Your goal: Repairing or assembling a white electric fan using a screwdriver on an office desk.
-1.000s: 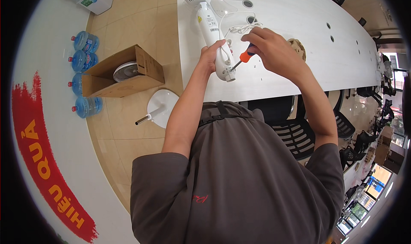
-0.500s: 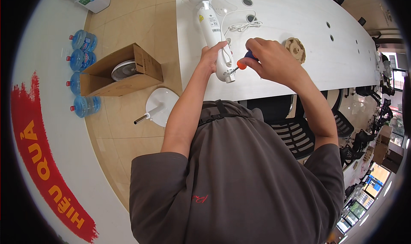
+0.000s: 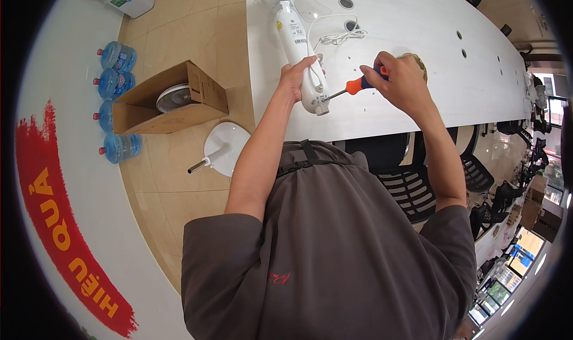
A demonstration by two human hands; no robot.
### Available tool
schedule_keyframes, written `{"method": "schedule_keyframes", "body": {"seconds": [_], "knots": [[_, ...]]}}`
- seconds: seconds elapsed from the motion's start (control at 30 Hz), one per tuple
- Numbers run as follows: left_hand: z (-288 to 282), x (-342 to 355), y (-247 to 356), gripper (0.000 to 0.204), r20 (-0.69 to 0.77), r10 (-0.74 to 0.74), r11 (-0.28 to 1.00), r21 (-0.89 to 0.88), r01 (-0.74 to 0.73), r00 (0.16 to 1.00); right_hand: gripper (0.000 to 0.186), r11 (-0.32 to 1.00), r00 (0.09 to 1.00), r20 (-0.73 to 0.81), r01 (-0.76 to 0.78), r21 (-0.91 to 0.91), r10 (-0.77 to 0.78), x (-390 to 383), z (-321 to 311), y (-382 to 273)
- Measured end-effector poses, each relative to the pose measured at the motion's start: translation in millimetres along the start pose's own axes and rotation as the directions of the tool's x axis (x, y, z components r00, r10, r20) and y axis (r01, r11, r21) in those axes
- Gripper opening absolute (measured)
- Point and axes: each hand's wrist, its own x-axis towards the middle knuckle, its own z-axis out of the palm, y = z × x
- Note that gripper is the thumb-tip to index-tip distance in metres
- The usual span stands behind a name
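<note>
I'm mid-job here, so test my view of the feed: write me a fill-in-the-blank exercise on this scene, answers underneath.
1. The right hand holds an orange-and-blue ____.
2. The white fan column is gripped by the person's ____ hand.
3. The open cardboard box stands on the ____.
4. The looped power cord lying on the table is ____ in colour.

Missing words: screwdriver; left; floor; white.

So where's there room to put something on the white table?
The white table looks bare beyond the right hand, right of the coiled cord, and also right of the brown piece. It's crowded around the left hand: white fan part and screwdriver.
</note>
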Motion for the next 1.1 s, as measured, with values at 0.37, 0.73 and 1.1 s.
{"method": "schedule_keyframes", "body": {"seconds": [0.37, 0.73, 1.1], "knots": [[-7.1, 7.1, -4.6, 0.042, 0.052, -0.008, 1.000, 0.011, 0.008, 0.999, 0.038, 0.999, 0.985, -0.174, -0.005, 0.038, 0.011, -15.1, 9.1, 45.2], [-5.3, 1.9, -4.1, 0.048, -0.051, -0.015, 0.996, 0.092, 0.020, 0.999, 0.030, 0.183, 0.672, 0.224, -0.478, 0.859, 0.705, -113.7, 212.1, 151.7], [-2.1, 5.8, -5.8, 0.044, -0.063, -0.018, 0.983, 0.184, 0.029, 0.998, 0.035, 0.542, 0.587, -0.234, -0.426, 0.724, 0.775, -115.0, 324.9, 154.7]]}}
